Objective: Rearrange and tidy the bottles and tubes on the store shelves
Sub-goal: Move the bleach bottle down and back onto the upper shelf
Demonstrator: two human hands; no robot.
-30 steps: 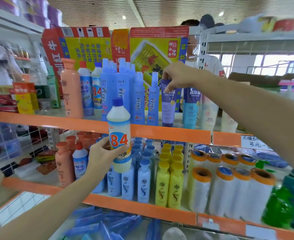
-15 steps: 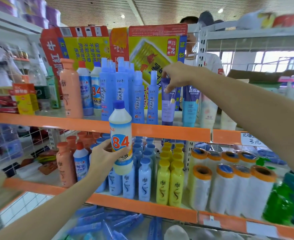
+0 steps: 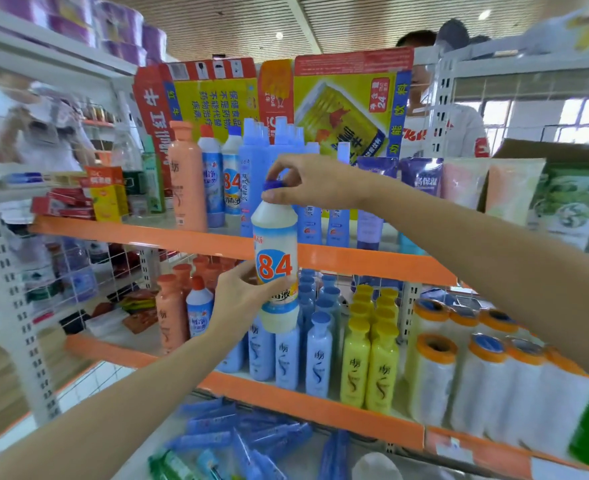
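The left hand (image 3: 243,299) wraps the white "84" bottle (image 3: 276,268) upright before the orange shelf edge (image 3: 372,259) — right hand (image 3: 315,183) fingers pinch its blue cap (image 3: 273,186).

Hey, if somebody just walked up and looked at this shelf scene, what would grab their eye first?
Dead centre, the white bottle with a big orange 84, held in front of the shelves: the left hand grips its lower body and the right hand pinches its blue cap. Behind it, yellow and red cartons line the back of the upper orange shelf. Yellow bottles stand below.
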